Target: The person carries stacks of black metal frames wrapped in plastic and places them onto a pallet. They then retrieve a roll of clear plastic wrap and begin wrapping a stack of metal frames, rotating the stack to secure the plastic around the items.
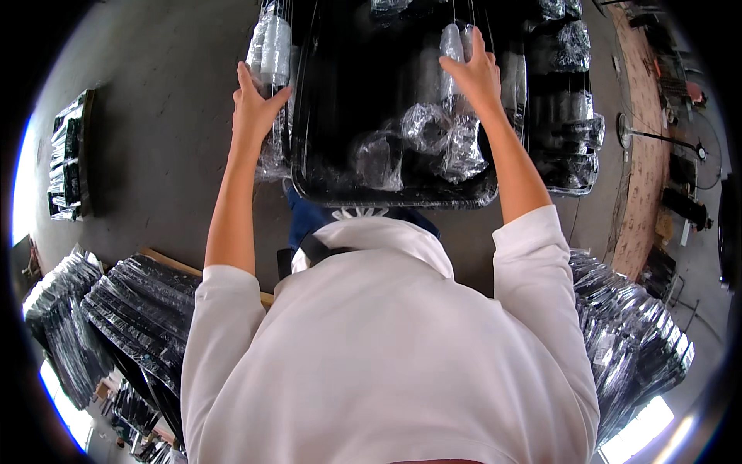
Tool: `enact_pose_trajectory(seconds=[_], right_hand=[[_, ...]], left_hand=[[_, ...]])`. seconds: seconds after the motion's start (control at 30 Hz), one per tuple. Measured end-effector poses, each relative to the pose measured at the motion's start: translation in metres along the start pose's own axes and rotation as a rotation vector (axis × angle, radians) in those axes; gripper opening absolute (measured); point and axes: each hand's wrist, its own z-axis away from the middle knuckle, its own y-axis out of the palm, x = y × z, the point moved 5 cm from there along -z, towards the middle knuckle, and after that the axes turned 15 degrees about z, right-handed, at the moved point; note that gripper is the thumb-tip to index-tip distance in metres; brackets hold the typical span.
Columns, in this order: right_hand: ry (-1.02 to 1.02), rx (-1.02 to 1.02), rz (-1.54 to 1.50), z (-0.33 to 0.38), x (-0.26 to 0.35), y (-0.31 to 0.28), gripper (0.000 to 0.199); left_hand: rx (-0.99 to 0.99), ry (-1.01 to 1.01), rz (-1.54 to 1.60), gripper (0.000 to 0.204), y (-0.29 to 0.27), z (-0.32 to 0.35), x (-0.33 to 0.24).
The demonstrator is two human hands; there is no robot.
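Observation:
A large black panel with a raised rim and rounded corners lies before me, with clear plastic wrapping on and around it. My left hand is at its left edge, thumb and forefinger spread, just below an upright film-wrapped bundle. Over the panel's right side reaches my right hand, its thumb apart from the stretched fingers, beside a clear film-wrapped roll. Whether its fingertips touch the roll is hard to see. Crumpled clear film lies on the panel nearer to me.
Another stack of film-wrapped black pieces stands close on the right. A smaller wrapped stack sits on the grey floor far left. Wrapped black bundles lie behind me at left, others at right. A pedestal fan stands farther right.

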Motion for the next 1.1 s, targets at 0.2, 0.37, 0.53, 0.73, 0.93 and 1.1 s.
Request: enact_pose_trajectory(seconds=[0.2, 0.37, 0.53, 0.73, 0.93, 1.1], right_hand=[[-0.063, -0.095, -0.020, 0.004, -0.003, 0.013, 0.082], [-0.121, -0.161, -0.063, 0.011, -0.001, 0.030, 0.076], [-0.177, -0.204, -0.017, 0.015, -0.004, 0.046, 0.074], [0.134, 0.136, -0.084, -0.040, 0.004, 0.023, 0.087], [0.182, 0.123, 0.072, -0.084, 0.014, 0.041, 0.077], [0.111, -0.049, -0.015, -0.072, 0.013, 0.032, 0.040]], left_hand=[[-0.031, 0.028, -0.001, 0.091, 0.001, 0.010, -0.006], [-0.082, 0.084, -0.054, 0.083, 0.011, 0.015, -0.002], [-0.158, 0.311, 0.001, 0.072, 0.022, 0.015, 0.014], [-0.149, 0.192, -0.292, 0.080, 0.017, -0.039, -0.003], [0.011, -0.067, -0.178, 0.069, 0.025, -0.103, -0.042], [-0.035, -0.016, -0.143, 0.060, 0.027, -0.098, -0.038]])
